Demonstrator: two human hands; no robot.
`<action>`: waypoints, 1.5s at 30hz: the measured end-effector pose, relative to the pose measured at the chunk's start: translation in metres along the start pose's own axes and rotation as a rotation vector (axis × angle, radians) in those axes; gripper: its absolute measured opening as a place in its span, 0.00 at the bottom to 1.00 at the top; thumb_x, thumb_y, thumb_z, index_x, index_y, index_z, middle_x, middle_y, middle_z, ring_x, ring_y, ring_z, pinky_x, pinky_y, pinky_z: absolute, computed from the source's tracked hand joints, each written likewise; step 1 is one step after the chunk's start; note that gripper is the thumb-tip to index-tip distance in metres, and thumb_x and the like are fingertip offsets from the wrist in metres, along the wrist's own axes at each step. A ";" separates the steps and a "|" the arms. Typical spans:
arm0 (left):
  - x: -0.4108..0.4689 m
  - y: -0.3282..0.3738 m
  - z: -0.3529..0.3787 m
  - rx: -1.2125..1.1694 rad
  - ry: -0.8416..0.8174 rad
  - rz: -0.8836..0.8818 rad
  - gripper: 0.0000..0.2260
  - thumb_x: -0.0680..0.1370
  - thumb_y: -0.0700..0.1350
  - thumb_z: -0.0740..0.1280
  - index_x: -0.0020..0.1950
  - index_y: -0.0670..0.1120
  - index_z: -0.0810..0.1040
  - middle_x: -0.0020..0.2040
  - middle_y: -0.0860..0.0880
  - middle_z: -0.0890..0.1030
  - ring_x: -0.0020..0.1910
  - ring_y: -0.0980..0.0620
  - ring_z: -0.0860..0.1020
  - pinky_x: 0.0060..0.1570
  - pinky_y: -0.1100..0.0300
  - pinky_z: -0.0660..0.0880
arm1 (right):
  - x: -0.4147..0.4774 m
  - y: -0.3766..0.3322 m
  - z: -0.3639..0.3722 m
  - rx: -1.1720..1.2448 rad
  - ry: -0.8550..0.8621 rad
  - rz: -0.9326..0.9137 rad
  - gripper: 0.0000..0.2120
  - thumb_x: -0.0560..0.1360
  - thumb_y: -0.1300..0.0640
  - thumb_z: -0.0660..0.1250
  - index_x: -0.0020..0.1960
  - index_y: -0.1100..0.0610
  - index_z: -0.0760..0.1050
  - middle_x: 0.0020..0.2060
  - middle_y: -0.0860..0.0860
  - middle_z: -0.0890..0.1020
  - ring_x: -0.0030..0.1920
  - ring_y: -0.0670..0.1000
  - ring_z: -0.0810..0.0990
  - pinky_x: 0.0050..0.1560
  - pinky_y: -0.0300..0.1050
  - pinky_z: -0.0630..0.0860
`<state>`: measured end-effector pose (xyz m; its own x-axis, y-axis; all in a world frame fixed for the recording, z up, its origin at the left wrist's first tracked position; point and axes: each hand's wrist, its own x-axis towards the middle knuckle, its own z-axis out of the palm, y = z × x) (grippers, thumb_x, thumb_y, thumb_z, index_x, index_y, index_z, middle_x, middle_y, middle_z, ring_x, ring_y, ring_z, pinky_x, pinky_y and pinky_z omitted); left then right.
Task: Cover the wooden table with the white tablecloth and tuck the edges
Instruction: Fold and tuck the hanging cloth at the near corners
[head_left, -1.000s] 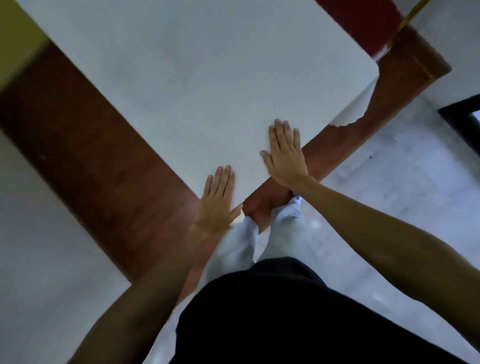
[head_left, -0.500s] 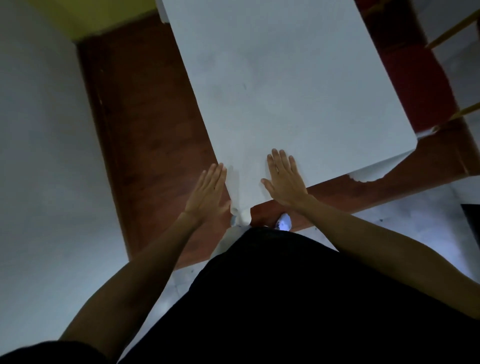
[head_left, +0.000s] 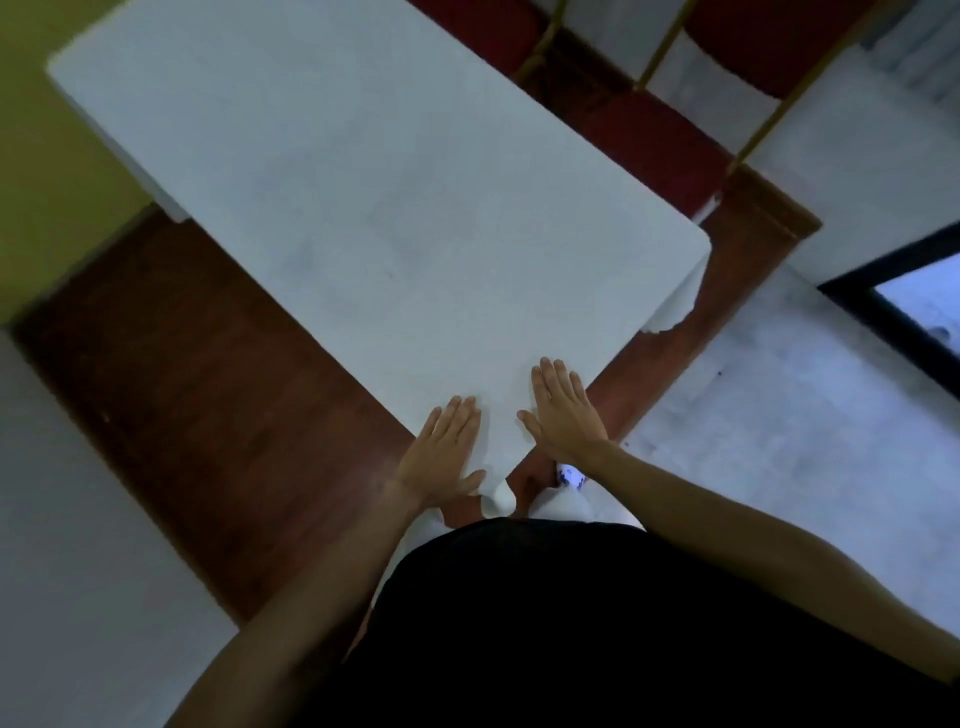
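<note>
The white tablecloth lies flat over the table top, its near corner hanging down in front of me. Brown wood shows below the cloth's right edge; whether it is table or floor I cannot tell. My left hand lies flat with straight fingers at the cloth's near left edge. My right hand presses flat on the cloth beside the near corner. A scalloped hem droops at the right corner. The table top itself is hidden under the cloth.
Dark brown flooring runs to the left of the table. Red-cushioned chairs with gold frames stand at the back right. Pale tiled floor lies to the right, with a dark-framed panel beyond. A yellow wall is at the far left.
The view has swung round, so the table now runs diagonally. Both hands stay flat near the cloth's near corner, the left hand now lying more on the cloth's edge.
</note>
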<state>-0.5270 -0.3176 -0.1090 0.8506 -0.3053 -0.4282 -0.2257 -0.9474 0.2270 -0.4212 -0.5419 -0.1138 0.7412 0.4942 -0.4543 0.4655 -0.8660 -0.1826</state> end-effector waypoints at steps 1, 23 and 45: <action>0.004 -0.007 0.001 0.036 -0.023 0.059 0.40 0.77 0.64 0.57 0.80 0.37 0.56 0.81 0.39 0.55 0.81 0.39 0.54 0.77 0.40 0.59 | -0.001 -0.008 0.006 0.026 0.013 0.066 0.36 0.85 0.42 0.51 0.82 0.64 0.45 0.82 0.62 0.46 0.82 0.62 0.44 0.82 0.59 0.44; -0.004 -0.073 -0.004 0.437 -0.134 0.723 0.41 0.73 0.54 0.70 0.80 0.39 0.58 0.81 0.38 0.55 0.81 0.38 0.53 0.77 0.37 0.55 | -0.085 -0.203 0.116 0.660 0.296 0.712 0.33 0.83 0.59 0.58 0.82 0.65 0.46 0.82 0.62 0.49 0.83 0.59 0.46 0.82 0.57 0.49; 0.086 0.008 0.013 0.636 -0.076 1.187 0.30 0.79 0.65 0.58 0.72 0.46 0.74 0.80 0.41 0.61 0.81 0.38 0.53 0.78 0.36 0.49 | -0.091 -0.146 0.171 0.792 0.434 0.645 0.20 0.77 0.65 0.71 0.68 0.57 0.75 0.61 0.59 0.83 0.62 0.60 0.81 0.62 0.58 0.79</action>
<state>-0.4614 -0.3524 -0.1557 -0.0337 -0.9504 -0.3093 -0.9982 0.0163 0.0585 -0.6398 -0.4735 -0.1951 0.9118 -0.2157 -0.3495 -0.3942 -0.6980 -0.5978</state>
